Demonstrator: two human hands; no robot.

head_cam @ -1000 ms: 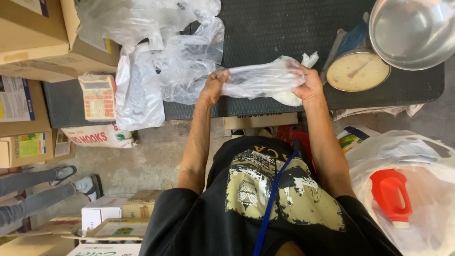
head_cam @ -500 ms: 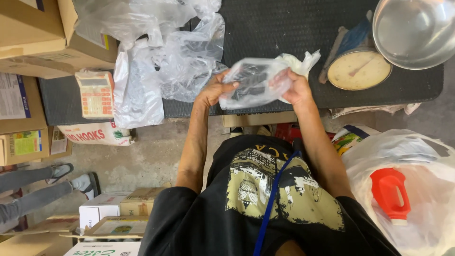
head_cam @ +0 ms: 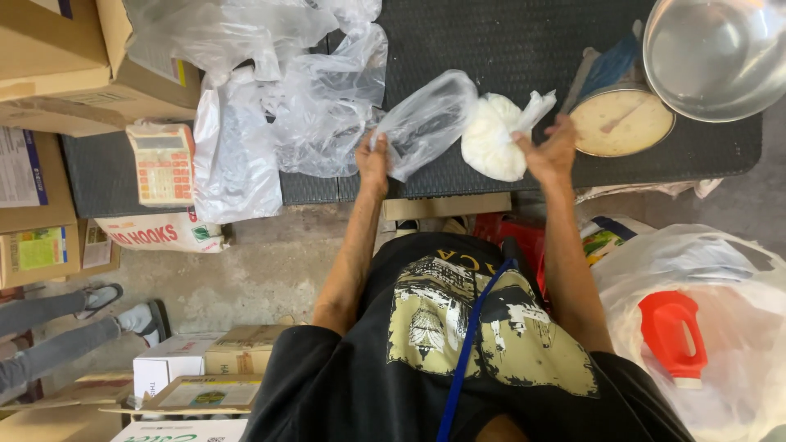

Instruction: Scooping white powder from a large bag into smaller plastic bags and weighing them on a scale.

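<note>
A tied clear bag (head_cam: pixel 494 139) packed with something white hangs over the dark worktop (head_cam: pixel 499 41), pinched at its knot by the right hand (head_cam: pixel 548 151). The left hand (head_cam: pixel 373 160) pinches an empty clear bag (head_cam: pixel 427 121), just beside it.

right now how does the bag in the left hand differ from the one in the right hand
The clear plastic bag in the left hand looks empty, puffed and see-through. The filled bag in the right hand is packed with something white, rounded and opaque, its top gathered. Both are thin plastic, held above the dark mat.
</note>
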